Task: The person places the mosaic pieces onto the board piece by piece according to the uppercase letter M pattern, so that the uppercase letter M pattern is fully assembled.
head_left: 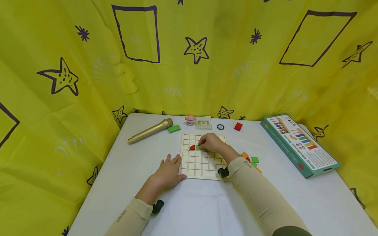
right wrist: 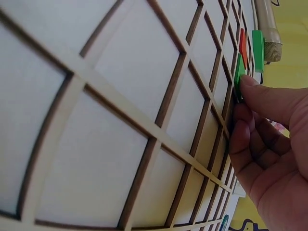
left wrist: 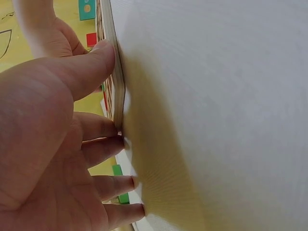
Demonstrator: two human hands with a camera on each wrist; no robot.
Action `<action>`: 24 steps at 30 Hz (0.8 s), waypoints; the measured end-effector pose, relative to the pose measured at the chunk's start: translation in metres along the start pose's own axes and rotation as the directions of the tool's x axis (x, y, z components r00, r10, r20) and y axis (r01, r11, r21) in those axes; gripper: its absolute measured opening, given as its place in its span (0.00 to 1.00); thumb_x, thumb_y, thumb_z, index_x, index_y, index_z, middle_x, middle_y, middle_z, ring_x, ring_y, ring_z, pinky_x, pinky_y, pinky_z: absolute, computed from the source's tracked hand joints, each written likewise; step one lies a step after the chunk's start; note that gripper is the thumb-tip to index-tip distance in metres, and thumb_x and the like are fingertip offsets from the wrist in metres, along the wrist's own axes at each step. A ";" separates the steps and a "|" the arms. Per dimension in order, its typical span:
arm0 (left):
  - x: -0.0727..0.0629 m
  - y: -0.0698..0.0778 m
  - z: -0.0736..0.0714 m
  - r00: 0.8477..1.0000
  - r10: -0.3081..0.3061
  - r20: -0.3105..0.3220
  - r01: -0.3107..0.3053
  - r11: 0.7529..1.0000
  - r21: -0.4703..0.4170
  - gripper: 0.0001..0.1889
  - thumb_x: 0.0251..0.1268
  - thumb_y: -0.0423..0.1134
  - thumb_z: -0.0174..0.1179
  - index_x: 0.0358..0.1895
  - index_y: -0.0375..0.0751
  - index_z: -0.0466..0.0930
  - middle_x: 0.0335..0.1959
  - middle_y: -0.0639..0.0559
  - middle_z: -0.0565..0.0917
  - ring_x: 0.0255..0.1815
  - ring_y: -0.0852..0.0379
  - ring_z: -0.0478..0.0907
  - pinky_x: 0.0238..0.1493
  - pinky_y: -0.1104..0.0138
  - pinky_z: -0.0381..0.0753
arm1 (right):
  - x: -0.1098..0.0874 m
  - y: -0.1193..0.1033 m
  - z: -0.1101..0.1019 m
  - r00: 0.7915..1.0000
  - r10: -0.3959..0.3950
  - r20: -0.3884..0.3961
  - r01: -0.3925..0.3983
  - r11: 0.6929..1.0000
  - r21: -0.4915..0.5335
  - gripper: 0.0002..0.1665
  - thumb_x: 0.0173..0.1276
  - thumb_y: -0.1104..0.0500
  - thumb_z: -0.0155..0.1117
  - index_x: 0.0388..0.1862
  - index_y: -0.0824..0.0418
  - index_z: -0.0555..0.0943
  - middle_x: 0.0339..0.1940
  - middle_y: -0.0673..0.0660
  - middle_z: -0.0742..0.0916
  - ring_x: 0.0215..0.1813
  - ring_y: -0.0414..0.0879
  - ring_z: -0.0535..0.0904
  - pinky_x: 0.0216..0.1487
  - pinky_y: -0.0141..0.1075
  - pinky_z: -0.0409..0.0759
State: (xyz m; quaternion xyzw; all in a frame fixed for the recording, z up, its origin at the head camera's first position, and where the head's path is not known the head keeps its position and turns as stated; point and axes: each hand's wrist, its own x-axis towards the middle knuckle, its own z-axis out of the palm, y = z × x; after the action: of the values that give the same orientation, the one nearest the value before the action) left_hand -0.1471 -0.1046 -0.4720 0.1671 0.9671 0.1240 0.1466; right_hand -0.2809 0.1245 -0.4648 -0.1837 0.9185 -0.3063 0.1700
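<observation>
A pale wooden grid board (head_left: 192,165) lies on the table, its square cells framed by thin strips. In one upper-left cell sits a red quarter-round tile (head_left: 192,147). Just right of it is a green tile (head_left: 198,147), which my right hand (head_left: 212,143) pinches at its right end, thumb against it in the right wrist view; the fingertips partly cover it. My left hand (head_left: 169,172) rests beside the board's left edge, fingers spread and straight, thumb at the lower corner. In the left wrist view the thumb and nearest fingers touch the board's side (left wrist: 118,82).
Behind the board are a gold microphone (head_left: 150,131), a green block (head_left: 174,128), a pink figurine (head_left: 190,120), a pattern card (head_left: 203,123), a round chip (head_left: 220,127) and a red block (head_left: 238,126). Several loose tiles (head_left: 255,159) lie near the right forearm. A game box (head_left: 301,144) stands right.
</observation>
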 end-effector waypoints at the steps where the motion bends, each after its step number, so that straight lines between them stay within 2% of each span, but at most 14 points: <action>1: 0.000 0.000 0.000 1.000 0.002 -0.002 -0.002 1.000 0.001 0.45 0.70 0.60 0.60 0.78 0.33 0.56 0.80 0.42 0.57 0.78 0.30 0.48 0.72 0.38 0.56 | 0.000 0.000 0.000 1.000 0.001 0.000 -0.001 1.000 0.002 0.03 0.68 0.60 0.71 0.35 0.59 0.87 0.35 0.50 0.87 0.39 0.45 0.77 0.44 0.38 0.77; 11: 0.000 0.001 -0.001 1.000 0.004 -0.006 -0.004 1.000 -0.010 0.45 0.69 0.59 0.60 0.78 0.32 0.57 0.79 0.41 0.58 0.78 0.29 0.49 0.72 0.38 0.56 | -0.001 0.003 0.002 1.000 0.003 -0.009 -0.003 1.000 0.013 0.03 0.69 0.60 0.70 0.37 0.58 0.88 0.35 0.50 0.87 0.37 0.45 0.77 0.41 0.37 0.77; 18: 0.000 0.003 0.000 1.000 -0.011 0.002 0.011 1.000 -0.016 0.45 0.69 0.60 0.60 0.78 0.33 0.56 0.80 0.42 0.57 0.79 0.31 0.47 0.73 0.39 0.54 | -0.008 0.003 -0.003 1.000 0.009 -0.001 -0.009 0.999 0.042 0.05 0.69 0.59 0.70 0.41 0.57 0.88 0.40 0.51 0.87 0.41 0.46 0.77 0.45 0.39 0.77; 24: -0.001 0.004 -0.001 1.000 -0.016 0.000 0.016 1.000 -0.024 0.45 0.68 0.60 0.61 0.78 0.33 0.57 0.80 0.42 0.58 0.79 0.31 0.47 0.73 0.39 0.54 | -0.016 0.007 -0.011 0.999 0.006 -0.035 -0.005 0.999 0.035 0.05 0.70 0.58 0.69 0.42 0.57 0.88 0.40 0.51 0.87 0.43 0.46 0.78 0.49 0.41 0.78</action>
State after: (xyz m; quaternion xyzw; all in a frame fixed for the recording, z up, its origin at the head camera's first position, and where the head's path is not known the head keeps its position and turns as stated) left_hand -0.1452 -0.1016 -0.4695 0.1576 0.9669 0.1343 0.1493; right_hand -0.2730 0.1420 -0.4580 -0.1728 0.9164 -0.3248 0.1576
